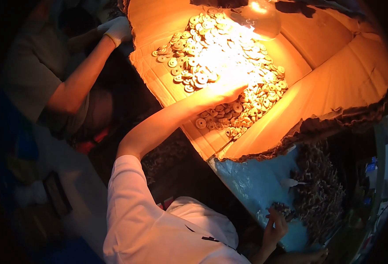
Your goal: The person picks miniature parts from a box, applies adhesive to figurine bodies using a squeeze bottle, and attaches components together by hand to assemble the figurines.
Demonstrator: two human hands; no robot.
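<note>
My left arm in a white sleeve reaches into a cardboard box; my left hand (234, 89) is at the near side of a heap of small round discs with centre holes (201, 78). Lamp glare washes out its fingers, so its grip is hidden. At the lower right my right hand (276, 227) is over a blue surface (256, 187), fingers curled together beside a small clump of dark pieces (283, 208). What sits between its fingertips is too small and dark to make out.
A bright glowing bulb (256, 20) hangs low over the discs. The cardboard box (306, 110) has a ragged, dark edge. A large pile of small dark parts (319, 198) covers the right of the blue surface. At the left, a co-worker's white-gloved hand (118, 30) is beside the box.
</note>
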